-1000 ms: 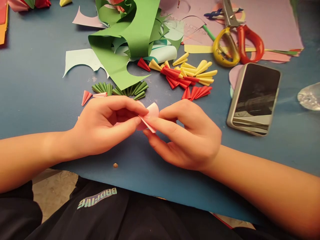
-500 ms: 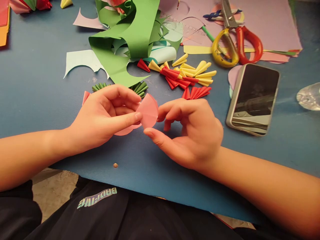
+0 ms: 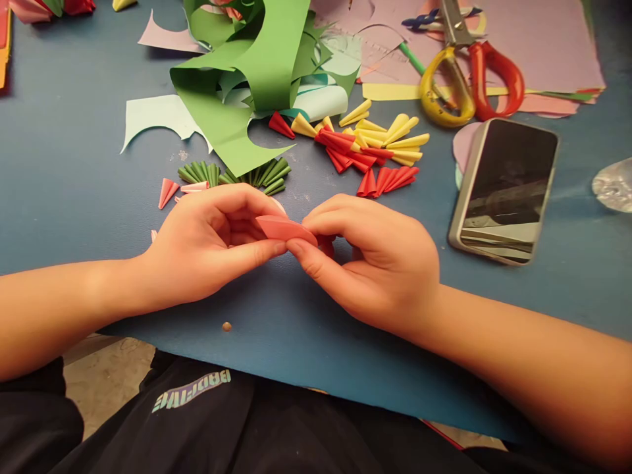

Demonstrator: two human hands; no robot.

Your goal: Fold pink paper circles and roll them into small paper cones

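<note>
A small pink paper piece (image 3: 284,228) is pinched between both hands just above the blue table (image 3: 74,171). My left hand (image 3: 212,240) grips its left side with thumb and fingers closed. My right hand (image 3: 375,253) pinches its right end, fingers curled over it. The paper lies nearly flat, folded over. Behind my hands lie small folded paper cones: green ones (image 3: 237,174), red ones (image 3: 390,179), yellow ones (image 3: 390,135) and pink ones (image 3: 170,191).
Cut green paper sheets (image 3: 251,72) lie at the back. Scissors with a yellow and a red handle (image 3: 469,79) rest on purple paper (image 3: 543,39). A phone (image 3: 508,187) lies face up at the right. A clear object (image 3: 615,184) sits at the right edge.
The pink paper, held up and spread half a second ago, is now folded down flat between both hands. My right fingers have closed onto it.
</note>
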